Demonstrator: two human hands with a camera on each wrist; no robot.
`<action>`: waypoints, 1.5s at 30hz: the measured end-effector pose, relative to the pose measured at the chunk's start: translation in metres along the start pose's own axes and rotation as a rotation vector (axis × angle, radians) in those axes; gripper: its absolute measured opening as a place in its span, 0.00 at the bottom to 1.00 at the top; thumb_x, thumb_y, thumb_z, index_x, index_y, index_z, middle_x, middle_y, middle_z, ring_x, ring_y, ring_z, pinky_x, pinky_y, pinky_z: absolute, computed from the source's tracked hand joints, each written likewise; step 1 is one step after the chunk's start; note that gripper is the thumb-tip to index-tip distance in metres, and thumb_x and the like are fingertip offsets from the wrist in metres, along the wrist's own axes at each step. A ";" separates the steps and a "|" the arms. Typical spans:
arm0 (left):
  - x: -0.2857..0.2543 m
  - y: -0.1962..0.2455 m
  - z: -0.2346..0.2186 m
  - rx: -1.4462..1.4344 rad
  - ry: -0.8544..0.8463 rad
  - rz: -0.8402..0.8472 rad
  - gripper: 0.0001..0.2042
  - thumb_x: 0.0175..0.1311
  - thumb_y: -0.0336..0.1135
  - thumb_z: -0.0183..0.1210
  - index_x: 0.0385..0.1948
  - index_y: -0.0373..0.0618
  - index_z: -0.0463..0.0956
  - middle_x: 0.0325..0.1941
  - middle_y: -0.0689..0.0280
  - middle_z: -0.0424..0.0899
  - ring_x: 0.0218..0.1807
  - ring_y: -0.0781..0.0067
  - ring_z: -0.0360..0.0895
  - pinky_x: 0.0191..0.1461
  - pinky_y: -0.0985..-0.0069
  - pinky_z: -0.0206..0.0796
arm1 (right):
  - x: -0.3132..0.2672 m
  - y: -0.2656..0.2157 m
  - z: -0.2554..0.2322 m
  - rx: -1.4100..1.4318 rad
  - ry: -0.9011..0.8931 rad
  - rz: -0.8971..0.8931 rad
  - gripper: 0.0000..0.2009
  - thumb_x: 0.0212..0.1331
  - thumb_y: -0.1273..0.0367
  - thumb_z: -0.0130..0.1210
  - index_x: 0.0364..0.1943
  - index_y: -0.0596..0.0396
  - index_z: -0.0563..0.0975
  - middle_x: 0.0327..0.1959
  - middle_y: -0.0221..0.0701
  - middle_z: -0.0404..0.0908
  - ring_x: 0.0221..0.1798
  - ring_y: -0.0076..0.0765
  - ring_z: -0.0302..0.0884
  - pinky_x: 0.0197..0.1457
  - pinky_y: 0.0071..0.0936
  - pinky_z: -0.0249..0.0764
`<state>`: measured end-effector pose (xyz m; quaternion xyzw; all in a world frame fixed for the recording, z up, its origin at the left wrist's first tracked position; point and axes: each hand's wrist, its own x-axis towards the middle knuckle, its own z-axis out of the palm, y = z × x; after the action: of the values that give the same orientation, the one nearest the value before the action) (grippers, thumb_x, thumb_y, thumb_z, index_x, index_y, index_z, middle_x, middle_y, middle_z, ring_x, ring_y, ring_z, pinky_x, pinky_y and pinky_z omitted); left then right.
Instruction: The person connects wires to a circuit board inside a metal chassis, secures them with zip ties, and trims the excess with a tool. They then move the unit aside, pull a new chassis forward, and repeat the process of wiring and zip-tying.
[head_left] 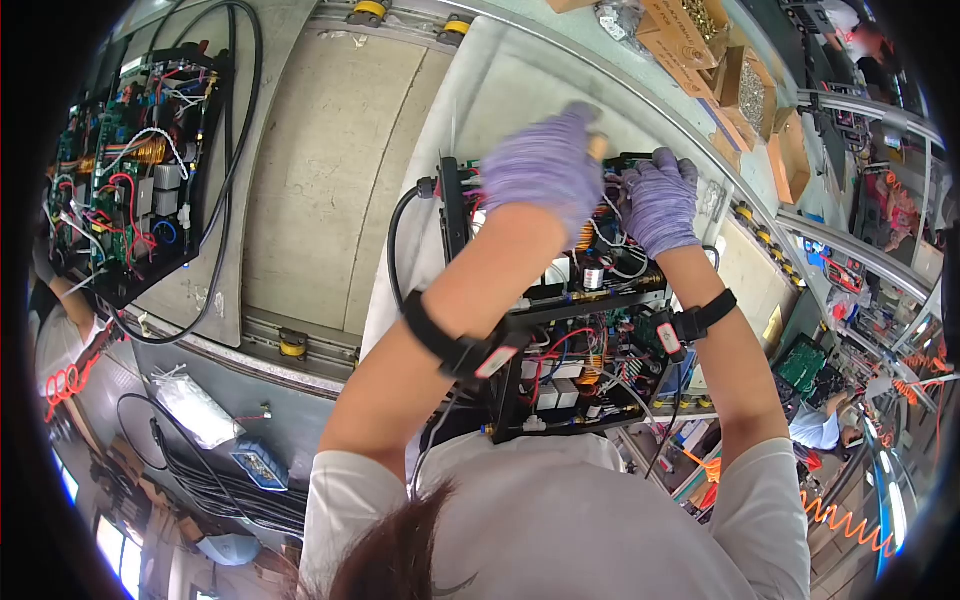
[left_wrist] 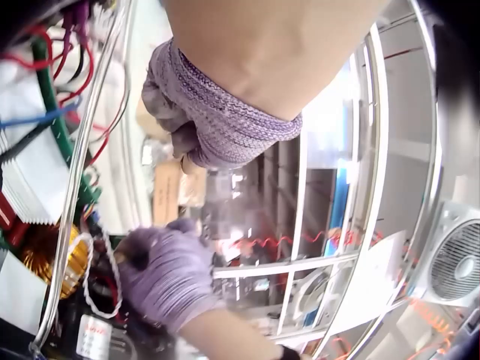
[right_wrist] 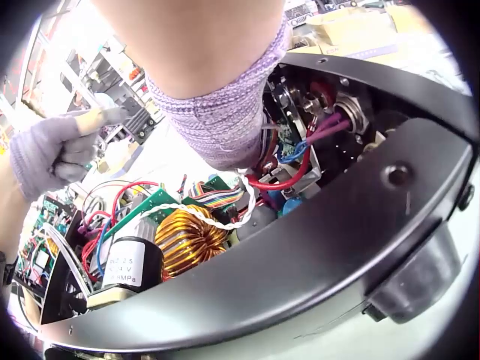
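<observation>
In a purple knit glove, my left hand (head_left: pixel 545 175) is raised over the far left part of an open black chassis (head_left: pixel 455 215), blurred in the head view. The right wrist view shows that left hand (right_wrist: pixel 56 154) apart from the chassis, some fingers curled and the thumb and forefinger close together; I cannot tell whether they pinch something small. My right hand (head_left: pixel 662 205), gloved alike, rests at the chassis's far right edge, fingers relaxed over it. In the right wrist view its fingertips are hidden behind the cuff. Close by are a copper coil (right_wrist: pixel 191 240), a labelled black cylinder (right_wrist: pixel 131 262) and red wires (right_wrist: pixel 285 180).
A second open chassis (head_left: pixel 575 375) lies nearer my body. Another unit (head_left: pixel 135 185) stands at the far left beside a black cable (head_left: pixel 235 120). Cardboard boxes (head_left: pixel 745 95) of small parts line the far right ledge. Yellow rollers (head_left: pixel 292 345) run along the bench rail.
</observation>
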<state>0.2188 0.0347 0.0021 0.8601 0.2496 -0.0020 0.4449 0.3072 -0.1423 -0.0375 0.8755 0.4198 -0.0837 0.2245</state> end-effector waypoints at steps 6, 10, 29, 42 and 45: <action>-0.037 -0.054 -0.033 -0.047 0.263 -0.171 0.13 0.62 0.37 0.55 0.48 0.51 0.75 0.32 0.54 0.81 0.33 0.54 0.78 0.39 0.65 0.69 | 0.010 -0.006 0.000 -0.070 -0.151 -0.028 0.10 0.43 0.63 0.57 0.33 0.44 0.81 0.38 0.27 0.80 0.58 0.38 0.68 0.62 0.51 0.57; -0.063 -0.073 -0.006 0.009 0.350 -0.065 0.13 0.62 0.35 0.55 0.47 0.46 0.75 0.31 0.55 0.80 0.31 0.54 0.77 0.36 0.64 0.68 | 0.011 -0.006 0.008 -0.121 -0.141 -0.039 0.06 0.43 0.64 0.57 0.27 0.45 0.82 0.32 0.30 0.81 0.56 0.39 0.71 0.61 0.53 0.57; -0.073 -0.081 0.014 -0.082 0.425 0.002 0.20 0.50 0.26 0.60 0.49 0.44 0.74 0.36 0.56 0.82 0.35 0.47 0.78 0.40 0.62 0.73 | 0.017 -0.005 0.020 -0.134 0.057 -0.226 0.07 0.39 0.65 0.58 0.26 0.45 0.83 0.22 0.29 0.81 0.42 0.38 0.75 0.56 0.43 0.60; -0.071 -0.082 0.018 -0.054 0.465 0.028 0.20 0.52 0.27 0.60 0.50 0.45 0.74 0.37 0.57 0.83 0.34 0.48 0.79 0.38 0.64 0.73 | 0.014 -0.016 0.021 -0.119 0.075 -0.049 0.05 0.43 0.65 0.57 0.18 0.46 0.82 0.21 0.32 0.80 0.38 0.39 0.76 0.55 0.44 0.64; -0.072 -0.083 0.017 -0.072 0.455 0.028 0.20 0.52 0.27 0.60 0.51 0.46 0.74 0.37 0.57 0.83 0.34 0.49 0.79 0.38 0.64 0.73 | 0.015 -0.020 0.019 -0.134 0.062 -0.019 0.06 0.43 0.64 0.57 0.18 0.46 0.82 0.19 0.32 0.79 0.38 0.38 0.75 0.55 0.42 0.63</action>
<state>0.1237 0.0308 -0.0551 0.8252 0.3317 0.2072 0.4075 0.3023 -0.1301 -0.0655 0.8566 0.4394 -0.0306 0.2687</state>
